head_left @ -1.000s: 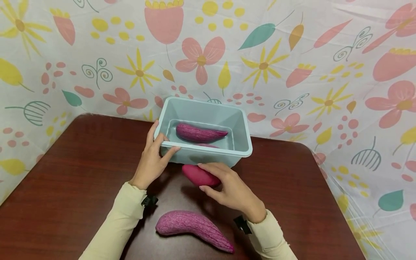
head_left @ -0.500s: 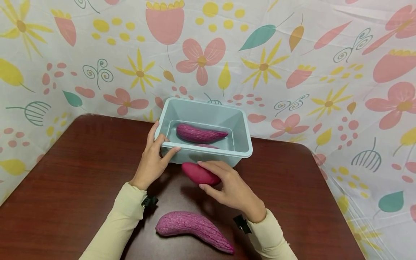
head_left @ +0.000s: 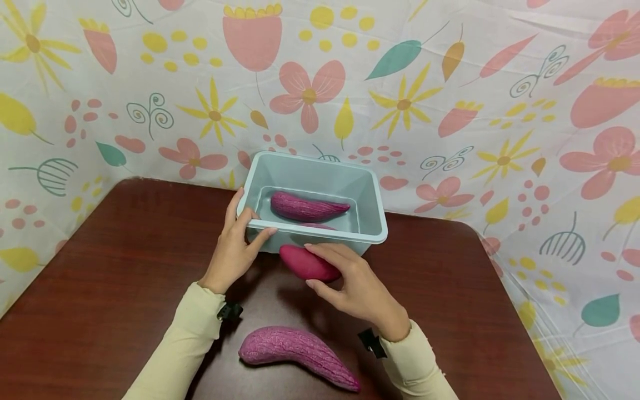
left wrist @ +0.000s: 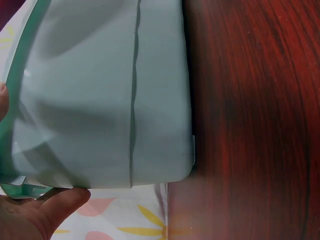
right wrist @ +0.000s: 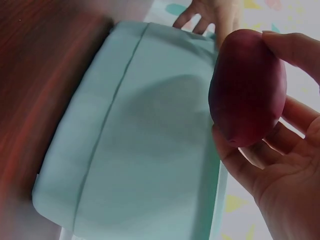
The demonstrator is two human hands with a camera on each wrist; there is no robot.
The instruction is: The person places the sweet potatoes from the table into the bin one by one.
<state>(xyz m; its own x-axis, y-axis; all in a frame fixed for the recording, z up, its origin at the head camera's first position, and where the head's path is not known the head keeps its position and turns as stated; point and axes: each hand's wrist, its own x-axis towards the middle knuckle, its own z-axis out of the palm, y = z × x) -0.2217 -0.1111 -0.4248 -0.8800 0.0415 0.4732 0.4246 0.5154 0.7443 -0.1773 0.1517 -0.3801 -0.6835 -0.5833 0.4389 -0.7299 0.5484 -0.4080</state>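
My left hand (head_left: pixel 232 250) grips the near left corner of a pale blue-green plastic bin (head_left: pixel 312 225), fingers along its rim. My right hand (head_left: pixel 357 286) holds a smooth, dark-red, mango-like fruit (head_left: pixel 307 263) between thumb and fingers, just in front of the bin's near wall and below its rim. The right wrist view shows the fruit (right wrist: pixel 247 87) as a plump oval with a small tip. In the bin lies a long, ridged purple vegetable (head_left: pixel 307 206); a second purple thing (head_left: pixel 320 226) is mostly hidden by the near wall. Another curved, ridged purple vegetable (head_left: pixel 295 353) lies on the table between my forearms.
The dark reddish-brown wooden table (head_left: pixel 125 278) reaches back to a white cloth (head_left: pixel 310 44) printed with flowers and leaves. The bin stands near the table's back edge, close to the cloth. A black wrist camera (head_left: pixel 372 343) is strapped at my right cuff.
My right hand has risen slightly in the head view with the red fruit, moving toward the bin's rim. My left hand, the bin and the purple vegetables stay in place.
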